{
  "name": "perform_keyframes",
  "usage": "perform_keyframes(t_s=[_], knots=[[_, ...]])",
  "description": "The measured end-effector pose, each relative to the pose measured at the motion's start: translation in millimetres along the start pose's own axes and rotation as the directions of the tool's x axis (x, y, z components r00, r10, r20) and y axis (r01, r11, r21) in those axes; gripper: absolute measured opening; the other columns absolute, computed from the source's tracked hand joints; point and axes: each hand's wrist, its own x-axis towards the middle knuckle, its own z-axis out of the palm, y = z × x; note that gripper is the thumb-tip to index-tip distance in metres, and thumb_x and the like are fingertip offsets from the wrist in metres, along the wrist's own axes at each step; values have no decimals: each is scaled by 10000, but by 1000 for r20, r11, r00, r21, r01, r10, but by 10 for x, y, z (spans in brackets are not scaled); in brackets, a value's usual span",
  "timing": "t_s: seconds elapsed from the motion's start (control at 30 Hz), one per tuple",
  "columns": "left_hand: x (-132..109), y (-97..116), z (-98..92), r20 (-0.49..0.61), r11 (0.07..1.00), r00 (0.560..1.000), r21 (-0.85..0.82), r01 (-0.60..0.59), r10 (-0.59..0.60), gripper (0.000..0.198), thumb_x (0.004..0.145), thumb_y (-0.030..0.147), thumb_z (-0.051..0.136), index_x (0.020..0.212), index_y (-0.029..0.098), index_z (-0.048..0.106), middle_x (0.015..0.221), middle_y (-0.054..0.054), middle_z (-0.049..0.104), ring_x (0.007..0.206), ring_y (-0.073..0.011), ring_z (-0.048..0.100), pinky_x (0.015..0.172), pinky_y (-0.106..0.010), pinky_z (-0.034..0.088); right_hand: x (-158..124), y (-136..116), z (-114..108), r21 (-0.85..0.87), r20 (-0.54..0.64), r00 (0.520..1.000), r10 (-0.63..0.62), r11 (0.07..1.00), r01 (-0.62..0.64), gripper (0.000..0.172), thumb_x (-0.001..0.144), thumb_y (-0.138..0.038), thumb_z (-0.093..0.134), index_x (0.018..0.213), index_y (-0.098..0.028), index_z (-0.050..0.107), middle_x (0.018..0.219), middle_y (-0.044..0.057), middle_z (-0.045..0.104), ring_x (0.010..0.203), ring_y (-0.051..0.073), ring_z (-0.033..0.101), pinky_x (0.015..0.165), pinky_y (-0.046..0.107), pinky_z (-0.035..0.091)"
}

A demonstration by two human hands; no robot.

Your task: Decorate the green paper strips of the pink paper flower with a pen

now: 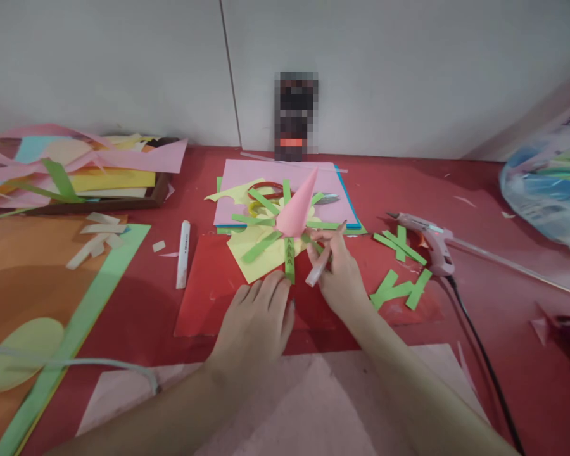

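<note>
A pink paper cone (297,209) stands on a pale yellow paper flower shape, with several green paper strips radiating from its base. The green paper strip (289,258) nearest me bears a column of dark A-like marks. My left hand (254,313) is closed at that strip's near end, fingertips pressing on it and the thumb tucked to the right. My right hand (337,269) is closed around a pale marker (317,269), beside the cone's right side; the fingers hide part of the marker. Pale yellow paper (247,253) lies beneath the strips.
Loose green strips (399,288) and a hot glue gun (432,237) with its cord lie right. A white marker (183,253) rests left. Behind the cone are scissors (330,197) and stacked pink paper (237,174). A tray of paper scraps (159,190) stands back left.
</note>
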Motion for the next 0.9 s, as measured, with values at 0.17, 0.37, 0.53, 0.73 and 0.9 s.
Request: perform_keyframes(t_s=[0.17,0.37,0.53,0.73,0.9], knots=[[9,-1,2,4,1000,1000,-11,-9,9,215,890,167,371,1037,123,522,1080,-115,603,908,-238,593,707,-375,462,7,29,15,-124,-47,998,-31,992,25,194,733,-115,515,878,-234,465,861,33,612,820,217,555,799,404,416],[14,12,-6,0,1000,1000,-20,3,-3,219,890,177,375,1043,131,524,1080,-110,592,887,-228,590,712,-367,468,-2,64,19,-138,-83,995,-55,990,43,197,746,-72,465,841,-244,482,871,26,639,845,216,558,829,447,399],[6,-5,12,2,1000,1000,-7,-9,9,314,893,183,371,1186,128,470,1186,-124,546,963,-233,571,765,-380,466,-5,73,17,-125,-75,996,-48,991,39,196,747,-77,464,840,-248,487,858,22,644,844,221,567,806,437,409],[-5,-22,51,24,996,996,35,-87,86,299,887,173,401,1152,113,525,1164,-98,584,917,-232,565,767,-383,458,2,79,15,-111,-89,996,-8,994,-2,116,774,-151,504,852,-235,490,852,41,632,858,234,571,774,413,424],[-9,-10,31,-10,989,990,37,-143,144,274,887,143,386,1090,111,567,1050,-82,626,789,-195,564,700,-356,462,-12,-61,-44,50,-250,966,58,998,-47,109,868,-288,447,940,-234,509,888,52,620,853,201,583,757,366,447]])
